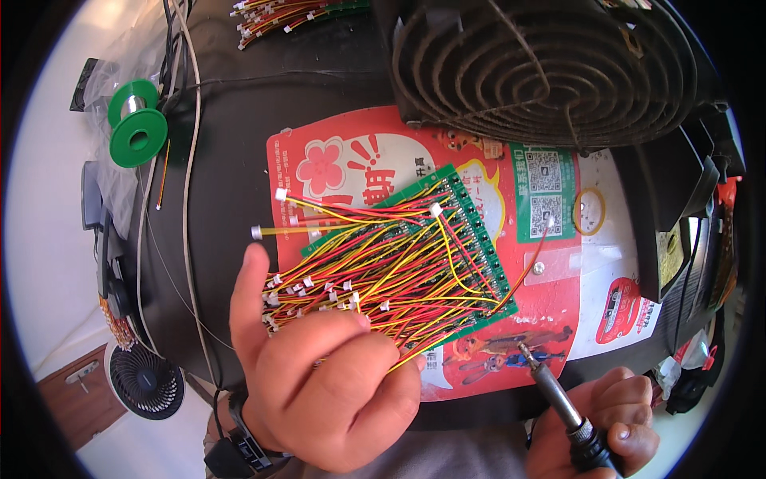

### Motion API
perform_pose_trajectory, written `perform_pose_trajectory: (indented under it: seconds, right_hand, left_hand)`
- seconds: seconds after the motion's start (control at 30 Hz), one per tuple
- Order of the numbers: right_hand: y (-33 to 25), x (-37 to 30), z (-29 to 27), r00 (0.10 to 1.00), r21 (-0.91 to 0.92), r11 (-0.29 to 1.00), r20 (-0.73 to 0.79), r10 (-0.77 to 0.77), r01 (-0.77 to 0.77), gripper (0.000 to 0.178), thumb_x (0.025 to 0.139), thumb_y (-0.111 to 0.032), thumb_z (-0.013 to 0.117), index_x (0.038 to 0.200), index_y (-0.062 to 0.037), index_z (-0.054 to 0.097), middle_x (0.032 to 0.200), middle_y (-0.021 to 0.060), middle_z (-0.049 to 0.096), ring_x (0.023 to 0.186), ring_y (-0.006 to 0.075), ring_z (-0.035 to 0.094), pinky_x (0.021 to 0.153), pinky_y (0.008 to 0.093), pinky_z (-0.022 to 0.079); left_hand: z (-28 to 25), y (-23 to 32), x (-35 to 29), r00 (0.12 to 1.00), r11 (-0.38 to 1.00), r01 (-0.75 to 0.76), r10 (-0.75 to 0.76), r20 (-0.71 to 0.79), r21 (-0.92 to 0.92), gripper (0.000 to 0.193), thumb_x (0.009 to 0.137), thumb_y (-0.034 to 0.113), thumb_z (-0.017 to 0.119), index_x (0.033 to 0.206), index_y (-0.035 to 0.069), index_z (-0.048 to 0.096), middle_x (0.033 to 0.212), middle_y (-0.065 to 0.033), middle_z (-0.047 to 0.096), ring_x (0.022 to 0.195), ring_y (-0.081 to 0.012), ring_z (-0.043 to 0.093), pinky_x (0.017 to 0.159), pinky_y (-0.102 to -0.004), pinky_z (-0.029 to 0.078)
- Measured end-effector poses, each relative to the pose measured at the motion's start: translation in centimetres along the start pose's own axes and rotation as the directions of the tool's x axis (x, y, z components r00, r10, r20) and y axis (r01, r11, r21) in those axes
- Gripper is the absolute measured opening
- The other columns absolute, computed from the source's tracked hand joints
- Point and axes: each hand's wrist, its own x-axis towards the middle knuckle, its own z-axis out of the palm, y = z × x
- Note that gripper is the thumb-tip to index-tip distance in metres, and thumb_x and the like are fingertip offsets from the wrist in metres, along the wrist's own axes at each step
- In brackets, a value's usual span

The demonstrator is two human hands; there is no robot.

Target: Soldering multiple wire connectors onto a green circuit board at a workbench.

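A green circuit board panel (501,297) lies at the middle under a dense bundle of red, yellow and dark wires (383,263) with white plug ends. My left hand (327,383) is over the bundle's near left part, index finger stretched out, the other fingers curled closed. What they hold, if anything, is hidden. A thin strand runs from the green solder spool (139,137) toward this hand. At the lower right, my right hand (614,407) grips a soldering iron (562,399) by its dark handle. Its metal tip points up and left, apart from the board.
A dusty round fan grille (550,72) stands at the back right. Under the board lies a red printed sheet (319,160), with a yellow ring (590,211) to its right. More wired boards (279,17) lie at the back. A cable (190,160) crosses the left side.
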Motion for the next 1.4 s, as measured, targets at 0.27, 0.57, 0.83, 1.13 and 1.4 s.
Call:
perform_pose_trajectory:
  seconds: [0.27, 0.57, 0.83, 1.13, 1.4]
  right_hand:
    - [-0.4, 1.0, -1.1, 0.998, -0.046, 0.997, 0.029, -0.064, 0.065, 0.036, 0.101, -0.031, 0.049, 0.103, 0.0041, 0.049, 0.063, 0.0079, 0.045, 0.054, 0.0174, 0.039, 0.043, 0.0294, 0.026]
    - [0.2, 0.1, -1.6, 0.982, -0.162, 0.982, -0.145, -0.118, 0.094, 0.040, 0.096, -0.035, 0.056, 0.100, 0.0032, 0.045, 0.067, 0.0062, 0.040, 0.059, 0.0160, 0.037, 0.048, 0.0298, 0.026]
    - [0.4, 3.7, -8.0, 0.894, -0.456, 0.854, -0.447, 0.024, -0.251, 0.032, 0.095, -0.029, 0.065, 0.104, 0.0006, 0.054, 0.090, 0.0101, 0.056, 0.079, 0.0188, 0.053, 0.072, 0.0312, 0.043]
    - [1.1, 8.6, -5.2, 0.682, 0.143, 0.726, -0.262, 0.683, -0.673, 0.031, 0.094, -0.013, 0.067, 0.119, 0.0039, 0.059, 0.091, 0.0063, 0.064, 0.067, 0.0083, 0.056, 0.054, 0.0199, 0.041]
    - [-3.0, 1.2, 0.7, 0.853, -0.241, 0.872, 0.213, 0.476, -0.426, 0.060, 0.083, -0.003, 0.072, 0.133, 0.0116, 0.042, 0.101, 0.0199, 0.064, 0.076, 0.0228, 0.061, 0.063, 0.0330, 0.052]
  left_hand:
    - [-1.0, 1.5, 0.5, 0.998, 0.996, -0.050, 0.048, 0.035, 0.079, 0.023, 0.059, 0.014, 0.082, 0.071, 0.007, 0.064, 0.081, -0.0022, 0.054, 0.080, -0.0221, 0.055, 0.092, -0.0643, 0.047]
    - [-0.3, 0.6, -0.3, 0.995, 0.994, -0.089, 0.092, 0.037, -0.068, 0.018, 0.071, 0.000, 0.072, 0.089, 0.000, 0.072, 0.074, -0.0061, 0.053, 0.075, -0.0241, 0.057, 0.082, -0.0504, 0.055]
    - [-3.3, 1.3, -2.5, 1.000, 0.999, -0.023, 0.024, 0.020, -0.049, 0.016, 0.069, 0.009, 0.072, 0.083, 0.001, 0.070, 0.090, -0.0124, 0.060, 0.098, -0.0346, 0.060, 0.100, -0.0613, 0.043]
    - [-5.6, -1.3, -2.2, 0.966, 0.962, 0.208, -0.230, -0.120, -0.176, 0.052, 0.068, 0.013, 0.077, 0.117, 0.001, 0.061, 0.125, -0.0192, 0.056, 0.118, -0.0431, 0.053, 0.103, -0.0565, 0.041]
    - [-3.0, -2.4, -2.5, 0.970, 0.966, 0.228, -0.214, 0.120, -0.124, 0.073, 0.069, 0.037, 0.083, 0.134, 0.015, 0.056, 0.147, -0.0195, 0.040, 0.137, -0.0443, 0.035, 0.111, -0.0615, 0.027]
